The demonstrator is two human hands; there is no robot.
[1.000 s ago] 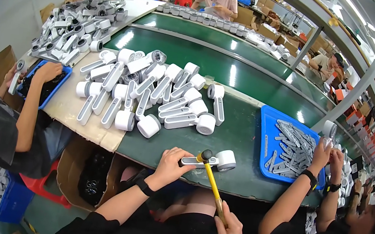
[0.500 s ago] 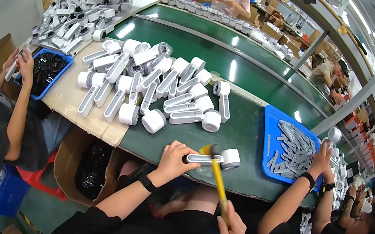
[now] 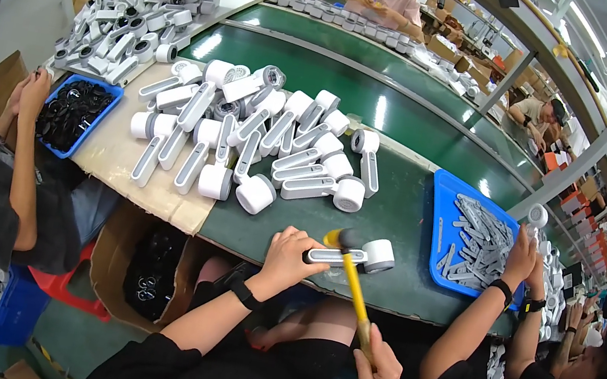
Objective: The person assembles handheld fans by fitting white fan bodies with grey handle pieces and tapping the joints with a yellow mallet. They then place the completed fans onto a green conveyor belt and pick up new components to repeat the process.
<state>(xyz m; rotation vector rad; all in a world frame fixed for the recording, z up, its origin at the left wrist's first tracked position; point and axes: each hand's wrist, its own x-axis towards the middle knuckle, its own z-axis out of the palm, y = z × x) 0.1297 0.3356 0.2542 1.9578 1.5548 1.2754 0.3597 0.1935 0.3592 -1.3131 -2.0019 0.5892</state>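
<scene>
My left hand (image 3: 287, 261) grips the end of a white handheld shower head (image 3: 379, 256), lying near the table's front edge. It has a drum-shaped head, pointing right, and a grey strip along its handle. In my right hand (image 3: 379, 375) is a mallet (image 3: 356, 295) with a yellow handle and a yellow-and-black head. The mallet's head overlaps the shower head's handle in view; I cannot tell whether they touch. Beyond my hands lies a pile of similar white shower heads (image 3: 309, 187).
A blue tray (image 3: 440, 212) of grey strips stands at right, beside a co-worker's hands (image 3: 522, 262). At left, another person handles something by a blue tray (image 3: 92, 124) of black parts. A green conveyor (image 3: 323, 72) runs behind the table; a cardboard box (image 3: 105, 269) sits below.
The view has shifted slightly, moving most things a little in the picture. My hands, the shower head and the mallet keep nearly the same arrangement. The left co-worker's hands have risen.
</scene>
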